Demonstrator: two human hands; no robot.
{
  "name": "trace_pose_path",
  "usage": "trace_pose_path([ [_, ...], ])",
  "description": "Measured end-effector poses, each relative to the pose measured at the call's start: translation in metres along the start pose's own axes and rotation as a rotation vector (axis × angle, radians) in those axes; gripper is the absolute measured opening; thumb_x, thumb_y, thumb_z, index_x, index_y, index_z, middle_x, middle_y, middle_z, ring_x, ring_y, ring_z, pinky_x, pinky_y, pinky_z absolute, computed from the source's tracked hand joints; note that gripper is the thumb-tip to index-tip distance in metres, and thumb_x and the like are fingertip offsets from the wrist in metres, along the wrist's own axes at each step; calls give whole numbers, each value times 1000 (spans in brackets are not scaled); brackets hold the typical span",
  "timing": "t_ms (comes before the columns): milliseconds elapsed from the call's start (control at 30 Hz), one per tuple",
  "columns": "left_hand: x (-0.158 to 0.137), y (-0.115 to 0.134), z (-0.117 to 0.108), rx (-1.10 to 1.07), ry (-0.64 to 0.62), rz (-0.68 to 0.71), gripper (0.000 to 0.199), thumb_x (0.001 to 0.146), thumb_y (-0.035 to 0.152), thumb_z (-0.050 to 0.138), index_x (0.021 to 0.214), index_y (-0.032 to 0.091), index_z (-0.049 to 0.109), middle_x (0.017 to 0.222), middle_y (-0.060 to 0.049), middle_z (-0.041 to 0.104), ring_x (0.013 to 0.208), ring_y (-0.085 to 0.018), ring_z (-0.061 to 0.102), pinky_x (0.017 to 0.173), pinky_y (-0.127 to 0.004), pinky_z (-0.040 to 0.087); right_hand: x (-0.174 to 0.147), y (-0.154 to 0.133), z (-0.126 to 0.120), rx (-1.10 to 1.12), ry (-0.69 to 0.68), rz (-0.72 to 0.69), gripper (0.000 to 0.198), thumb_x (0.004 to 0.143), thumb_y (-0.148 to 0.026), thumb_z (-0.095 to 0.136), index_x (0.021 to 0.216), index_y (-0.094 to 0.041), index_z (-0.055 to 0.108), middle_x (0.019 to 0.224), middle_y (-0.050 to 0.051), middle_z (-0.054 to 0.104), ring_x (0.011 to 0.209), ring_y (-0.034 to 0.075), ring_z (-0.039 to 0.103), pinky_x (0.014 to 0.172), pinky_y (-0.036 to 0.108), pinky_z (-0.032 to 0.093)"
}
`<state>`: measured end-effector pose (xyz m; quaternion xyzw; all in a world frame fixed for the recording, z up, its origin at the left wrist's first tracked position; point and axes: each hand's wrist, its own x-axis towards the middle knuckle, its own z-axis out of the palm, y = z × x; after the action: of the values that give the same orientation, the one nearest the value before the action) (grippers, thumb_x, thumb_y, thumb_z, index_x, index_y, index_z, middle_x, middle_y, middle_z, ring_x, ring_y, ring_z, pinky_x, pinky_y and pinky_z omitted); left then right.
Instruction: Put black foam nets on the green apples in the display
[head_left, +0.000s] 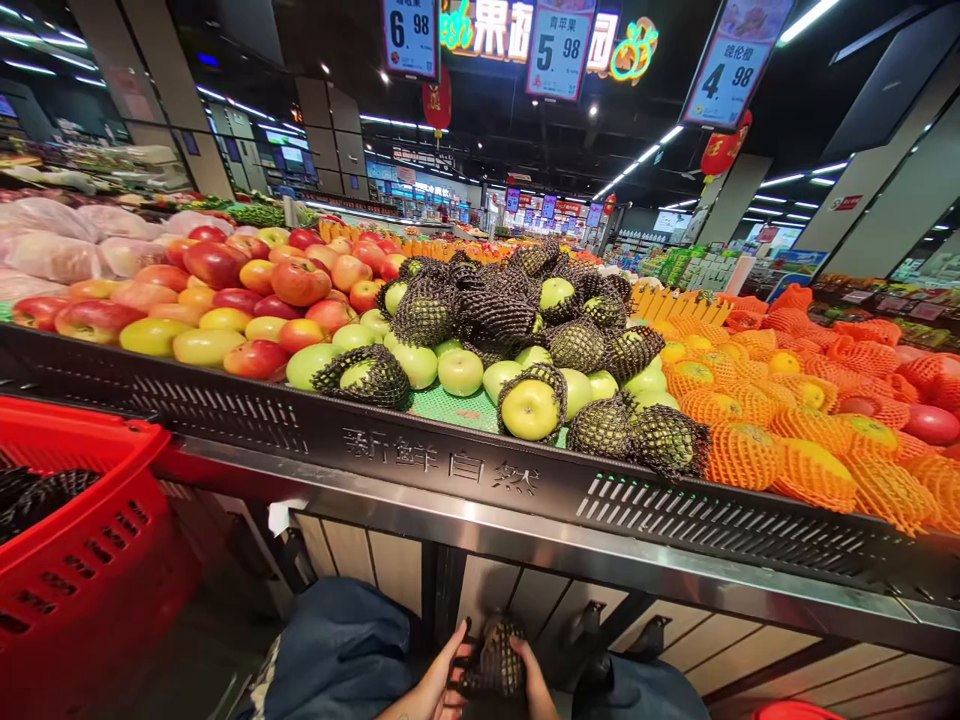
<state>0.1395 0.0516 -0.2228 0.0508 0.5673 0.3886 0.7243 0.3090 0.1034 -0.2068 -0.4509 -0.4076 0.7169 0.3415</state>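
Low in front of me, between my knees, my left hand (444,678) and my right hand (534,682) grip a black foam net (501,660) from both sides. Yellowish patches show through its mesh; what is inside cannot be made out clearly. Above and beyond my hands, green apples (460,372) lie in the display, some bare and some wrapped in black nets. A half-wrapped apple (531,408) sits at the front, and empty-looking black nets (495,312) are heaped on the pile.
A black display rail (450,455) and metal ledge (465,512) run across in front of me. A red basket (90,520) with black nets stands at left. Red apples (300,280) lie left of the green ones, oranges in orange nets (742,455) right. Price signs (562,50) hang overhead.
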Motion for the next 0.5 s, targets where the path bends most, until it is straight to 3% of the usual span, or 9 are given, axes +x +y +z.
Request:
trace_pose_path([
  [67,-5,-1,3,19,-148,26,78,59,86,70,107,25,65,87,-6,68,77,-24,67,61,-29,46,1,4,0,24,17,50,69,57,-84,67,87,-23,75,81,8,75,96,38,73,82,54,57],
  [133,-8,-2,7,24,-243,103,75,56,68,84,116,30,64,98,-5,71,91,-27,70,73,-33,51,3,10,-1,37,63,99,65,47,-76,78,83,-23,74,82,7,75,96,37,72,87,51,56],
  [200,-10,-5,9,19,-279,165,91,45,46,95,129,35,59,105,-4,72,98,-27,70,83,-35,52,2,15,-1,39,69,136,62,39,-66,87,82,-23,74,86,7,77,96,35,72,93,48,54],
  [300,-11,-9,13,71,-339,228,118,34,26,97,143,33,50,105,-5,71,100,-29,70,91,-39,52,-1,20,0,61,-40,230,65,32,-54,94,87,-24,76,90,6,79,96,33,73,96,45,53],
  [400,-15,-10,19,275,-300,355,110,34,23,95,137,29,57,105,-9,71,106,-36,68,97,-48,51,-3,22,5,130,-193,281,61,42,-60,91,90,-23,78,87,5,79,99,32,73,96,44,53],
  [500,-23,-2,26,443,-148,469,98,35,25,92,128,33,63,118,-8,69,120,-41,63,105,-53,48,3,18,7,230,-152,251,59,51,-78,79,75,-23,78,80,6,77,99,33,74,89,45,57],
])
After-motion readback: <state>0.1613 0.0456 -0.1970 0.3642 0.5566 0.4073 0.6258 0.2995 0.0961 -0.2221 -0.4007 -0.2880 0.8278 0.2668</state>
